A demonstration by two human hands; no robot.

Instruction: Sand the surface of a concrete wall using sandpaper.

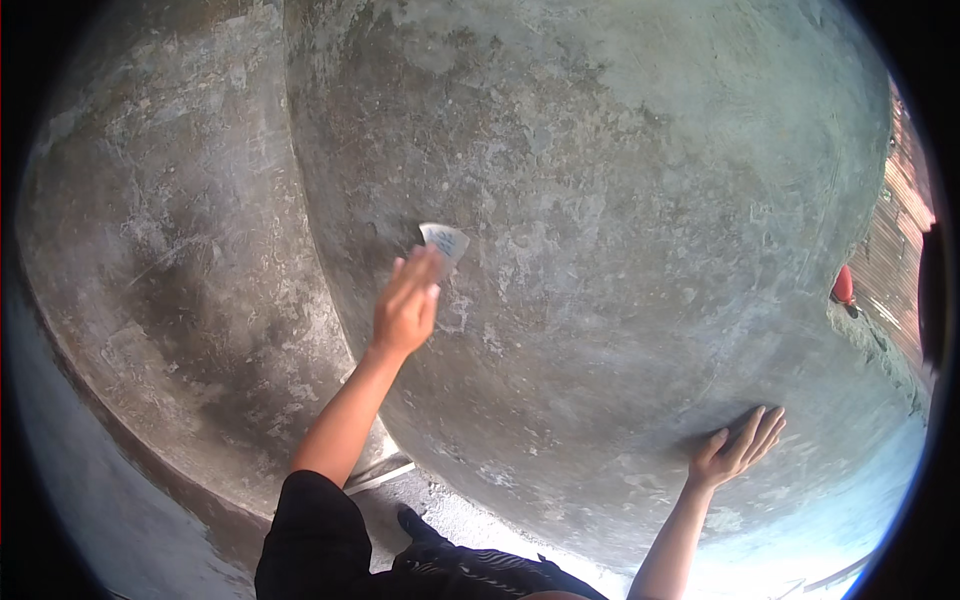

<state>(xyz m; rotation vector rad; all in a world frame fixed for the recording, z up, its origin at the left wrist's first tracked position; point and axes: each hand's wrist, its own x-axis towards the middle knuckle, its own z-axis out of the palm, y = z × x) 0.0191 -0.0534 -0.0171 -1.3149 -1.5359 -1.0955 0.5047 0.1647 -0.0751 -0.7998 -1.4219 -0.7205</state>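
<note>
My left hand (409, 304) is pressed around a piece of sandpaper (448, 238) against a grey cement-plastered wall (570, 247). The sheet's pale back, which bears writing, sticks out beyond the fingertips, and those fingers are slightly blurred. Lower down and to the right, my right hand (736, 448) rests on the same wall, palm to the surface, fingers spread, holding nothing. The plaster around both hands is mottled with lighter patches and scratches.
A vertical inside corner (311, 217) joins another plastered wall (180, 247) at the left. Below lies the floor (480, 517), with a pale strip (381, 477) near the corner. At the far right, a broken wall edge (870, 334) borders a red object (844, 285) and corrugated sheeting (889, 262).
</note>
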